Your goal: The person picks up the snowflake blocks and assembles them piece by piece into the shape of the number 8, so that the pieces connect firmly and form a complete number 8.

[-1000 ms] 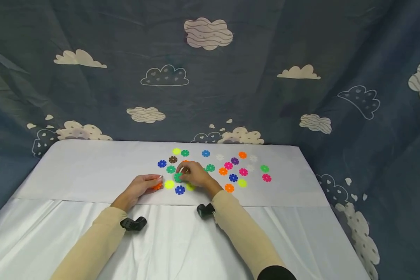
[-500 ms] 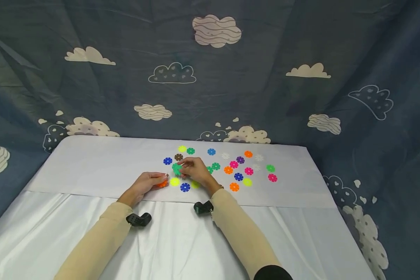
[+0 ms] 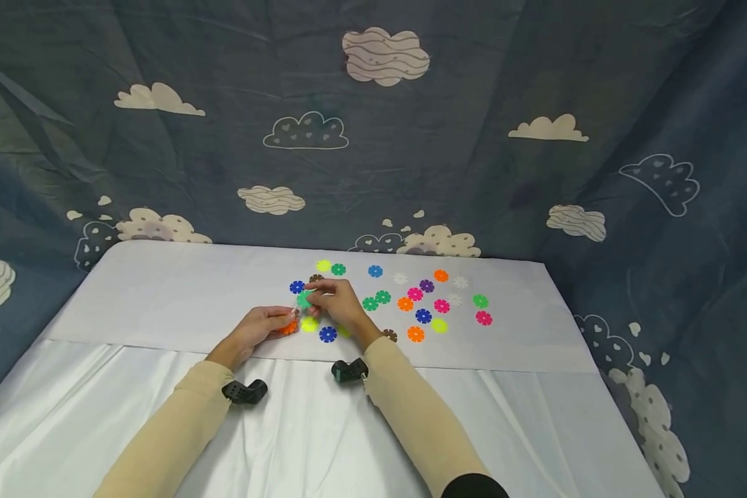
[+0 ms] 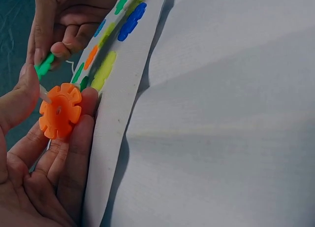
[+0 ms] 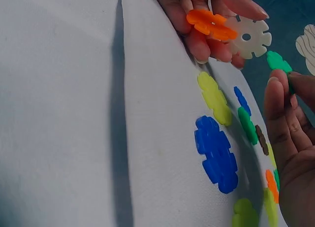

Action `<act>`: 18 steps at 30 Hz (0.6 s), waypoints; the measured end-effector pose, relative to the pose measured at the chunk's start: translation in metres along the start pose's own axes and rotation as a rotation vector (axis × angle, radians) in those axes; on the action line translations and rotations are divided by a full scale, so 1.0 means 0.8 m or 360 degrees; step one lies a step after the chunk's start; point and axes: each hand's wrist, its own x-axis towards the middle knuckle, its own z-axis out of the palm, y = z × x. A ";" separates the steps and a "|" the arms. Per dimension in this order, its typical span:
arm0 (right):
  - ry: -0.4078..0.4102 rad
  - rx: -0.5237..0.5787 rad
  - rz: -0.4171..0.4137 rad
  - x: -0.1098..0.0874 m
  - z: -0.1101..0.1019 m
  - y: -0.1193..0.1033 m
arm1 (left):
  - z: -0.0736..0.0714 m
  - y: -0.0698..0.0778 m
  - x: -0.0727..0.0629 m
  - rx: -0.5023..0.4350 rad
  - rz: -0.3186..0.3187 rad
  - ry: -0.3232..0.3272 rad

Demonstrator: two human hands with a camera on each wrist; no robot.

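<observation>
My left hand [image 3: 258, 330] holds an orange notched plastic disc [image 4: 70, 119] joined to a white one [image 5: 258, 34]. The white disc is edge-on to the left wrist camera, and the thumb lies against it. Close by, my right hand [image 3: 342, 308] pinches a green notched disc [image 5: 277, 62] between thumb and fingertip. The green disc is near the white disc's edge; whether they touch, I cannot tell. Below the hands, a yellow disc [image 5: 215, 98] and a blue disc [image 5: 216, 155] lie flat on the table.
Several loose discs spread right of the hands on the white tabletop [image 3: 162, 297], among them a pink disc [image 3: 483, 318] and a purple disc [image 3: 426, 286]. A brown disc [image 3: 389, 335] lies by the right wrist. A cloud-patterned curtain [image 3: 442, 187] hangs behind.
My right hand has lifted the green disc and carried it left towards the left hand's pieces. The left hand keeps its hold. The head view has shifted slightly.
</observation>
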 end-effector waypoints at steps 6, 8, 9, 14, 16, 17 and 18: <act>0.0019 0.0018 -0.0024 0.003 0.003 -0.001 | -0.001 0.000 0.001 -0.0012 -0.0004 0.0016; 0.0012 0.0002 -0.0024 0.003 0.004 -0.001 | -0.001 0.000 0.001 -0.0008 -0.0003 0.0020; 0.0009 -0.0009 -0.0024 0.003 0.005 -0.001 | -0.001 0.000 0.001 -0.0008 0.0002 0.0018; 0.0014 -0.0032 -0.0017 0.002 0.008 -0.002 | -0.001 0.000 0.001 0.0002 -0.0001 0.0016; 0.0016 -0.0029 -0.0019 0.002 0.008 -0.002 | -0.001 0.000 0.001 -0.0002 -0.0011 0.0020; 0.0017 -0.0026 -0.0021 0.001 0.008 -0.002 | -0.001 0.000 0.001 -0.0005 -0.0015 0.0022; 0.0017 -0.0025 -0.0026 0.001 0.007 -0.002 | -0.001 0.000 0.001 -0.0005 -0.0016 0.0017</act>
